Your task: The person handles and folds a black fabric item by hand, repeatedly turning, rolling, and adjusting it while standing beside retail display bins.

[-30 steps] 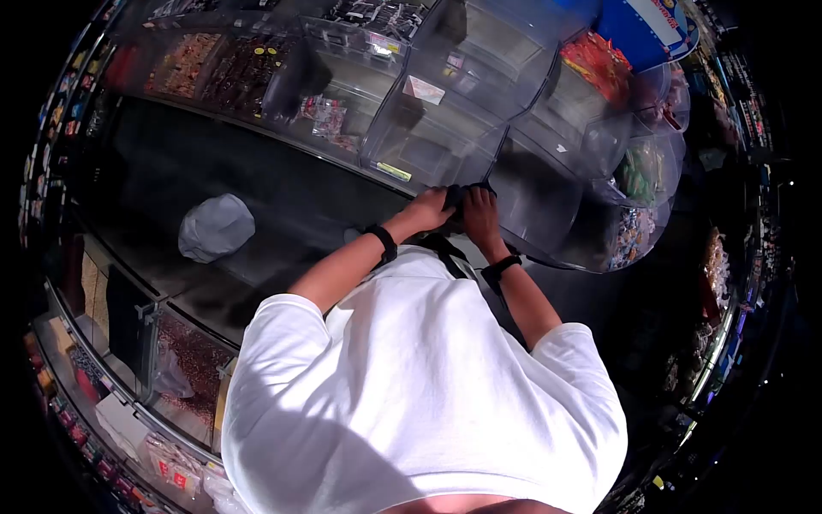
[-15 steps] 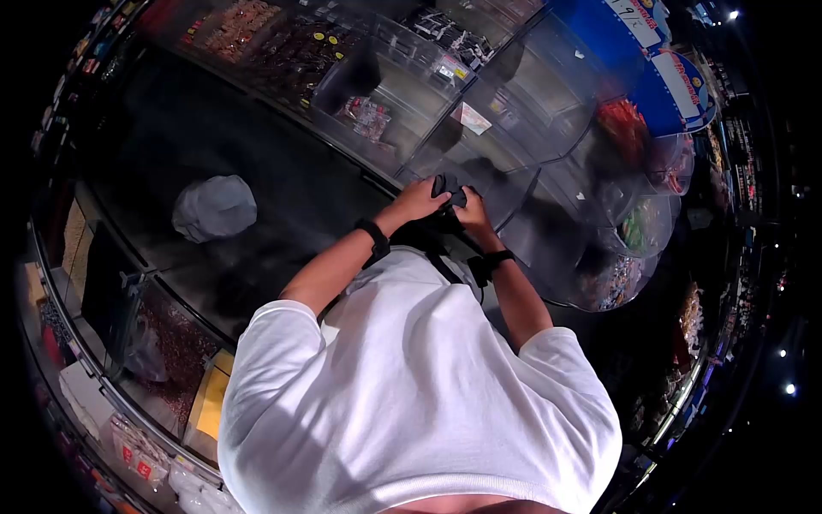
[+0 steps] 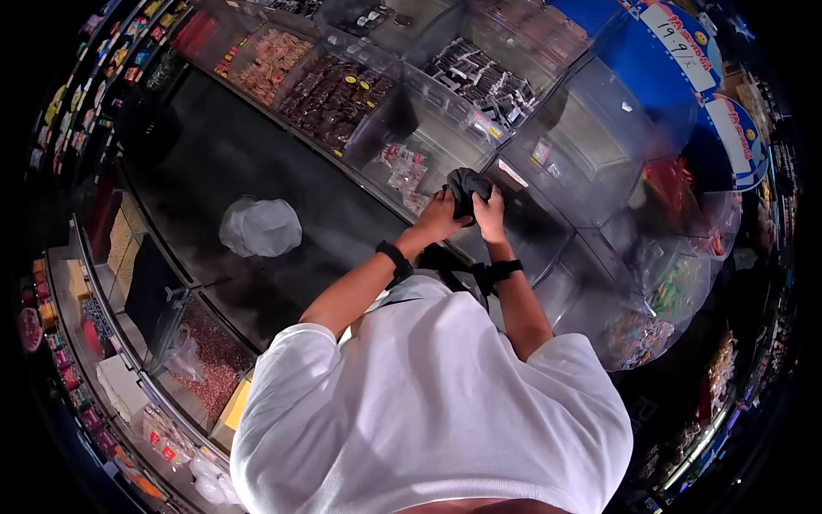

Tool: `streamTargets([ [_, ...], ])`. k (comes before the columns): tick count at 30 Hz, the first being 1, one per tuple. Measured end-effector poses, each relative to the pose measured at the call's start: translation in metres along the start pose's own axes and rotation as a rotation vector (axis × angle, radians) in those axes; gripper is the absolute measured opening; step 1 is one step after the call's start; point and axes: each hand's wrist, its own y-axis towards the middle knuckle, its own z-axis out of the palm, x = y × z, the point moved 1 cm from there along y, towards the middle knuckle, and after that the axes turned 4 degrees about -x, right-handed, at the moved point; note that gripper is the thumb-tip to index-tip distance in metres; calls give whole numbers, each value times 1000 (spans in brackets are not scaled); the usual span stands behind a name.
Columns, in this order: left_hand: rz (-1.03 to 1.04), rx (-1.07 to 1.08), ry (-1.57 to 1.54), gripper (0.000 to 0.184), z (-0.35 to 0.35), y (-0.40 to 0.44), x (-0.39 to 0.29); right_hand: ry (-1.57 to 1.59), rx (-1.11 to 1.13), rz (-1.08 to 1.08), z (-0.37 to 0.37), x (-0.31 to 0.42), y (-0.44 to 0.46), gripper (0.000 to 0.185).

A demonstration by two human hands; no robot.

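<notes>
Both hands hold one bunched black cloth in front of my waist, at the edge of the clear bins. My left hand is closed on its left side, and my right hand grips its right side. Folds hide some fingertips. Just beyond the cloth is a clear bin with a few small wrapped packets in it. A black band sits on each wrist.
Clear bins hold dark wrapped sweets, orange packets and black-and-white packets. Blue price signs stand at the right. A pale rounded bag-like thing lies on the dark floor at left. Low bins of loose goods line the left.
The view has shifted, so more of the bins shows at the top. The black cloth is still in both hands and bulges up larger above them.
</notes>
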Motion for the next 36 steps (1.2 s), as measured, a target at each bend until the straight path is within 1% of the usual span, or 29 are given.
streamTargets([
  [1,-12,-5,-1,89,-1,12,-2,-76,-41,-48,-3,-2,8,49],
  [2,-31,61,-28,90,0,24,-4,-72,-33,-47,-4,-3,16,49],
  [3,-49,131,-56,91,2,35,-5,-81,-56,31,-5,-13,21,51],
  [4,-56,136,-58,91,5,45,-5,-93,-79,111,-6,-23,25,52],
  [5,17,96,-67,87,7,54,-7,-112,-108,101,-6,-32,30,54],
  [6,85,55,-80,83,13,63,-6,-97,-135,69,-7,-38,35,51],
  [8,100,48,-151,81,21,83,-2,270,-93,-16,-11,-33,45,44],
  [10,2,123,-128,77,22,100,-7,172,-86,36,-11,-29,49,36],
  [11,3,87,-87,75,22,103,-10,306,-55,155,-10,-27,47,35],
  [12,-14,75,-99,75,18,104,-13,300,-31,154,-16,-7,49,35],
  [13,-7,94,-108,74,15,104,-14,296,16,359,-20,11,49,38],
  [15,-16,123,-128,71,16,107,-7,305,88,415,-18,6,47,43],
  [16,-17,109,-55,70,20,106,-2,308,125,443,-18,6,45,46],
  [18,18,114,-18,67,25,103,8,336,51,399,-13,15,41,43],
  [19,10,152,46,65,13,94,6,341,89,398,-12,12,37,43],
  [21,4,239,169,62,2,87,4,-228,176,225,-15,6,46,46],
  [22,63,235,214,58,-8,79,4,-333,167,93,-12,-20,43,48],
  [23,66,274,175,55,-17,72,7,-343,232,214,-12,-51,45,49],
  [24,73,317,133,52,-24,66,12,-299,253,262,-11,-17,41,48],
  [25,89,304,136,52,-30,59,19,-433,347,289,-12,-10,38,48],
  [26,119,387,77,50,-35,52,26,-569,433,322,-12,-5,38,48],
  [27,158,473,15,47,-42,47,31,-676,541,286,-9,15,36,45],
  [28,203,493,30,46,-50,40,37,-793,648,257,-8,40,30,41],
  [29,230,489,41,46,-53,33,46,-835,689,237,-4,60,24,41],
  [30,254,483,51,46,-53,28,56,-858,664,239,3,73,21,41],
  [32,335,190,-28,45,-84,2,77,-888,694,75,34,93,15,40],
  [34,163,250,-52,40,-130,-5,87,-702,450,39,74,96,11,36],
  [35,136,163,-131,38,-159,-12,92,-554,420,31,98,105,12,34],
  [36,58,27,-146,38,-162,-12,110,-407,387,18,122,120,16,32],
])
